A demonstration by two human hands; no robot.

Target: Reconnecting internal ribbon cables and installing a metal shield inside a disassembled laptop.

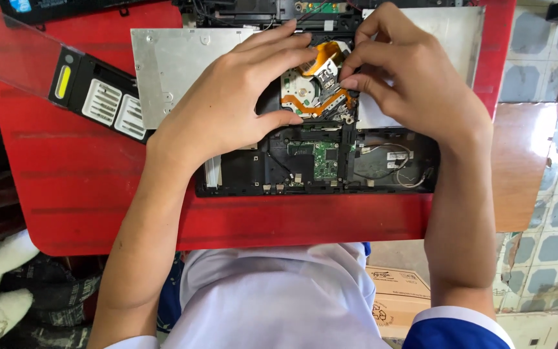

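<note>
An opened laptop chassis (369, 169) lies on a red table (92, 174), its green circuit board (324, 159) and wires exposed. In its middle sits an optical drive mechanism (305, 90) with an orange flex cable (326, 57). My left hand (234, 103) rests flat on the drive's left side, fingers spread over the silver metal plate (169, 64). My right hand (408, 71) pinches a small part at the drive's right edge, by the orange cable. What the fingertips grip is too small to tell.
A black cover panel (101, 97) with a yellow label and vents lies at the left. A clear plastic sheet (8, 45) overlaps it. A wooden board (524, 161) sticks out at the right over a tiled floor. A cardboard box (398, 297) stands below the table.
</note>
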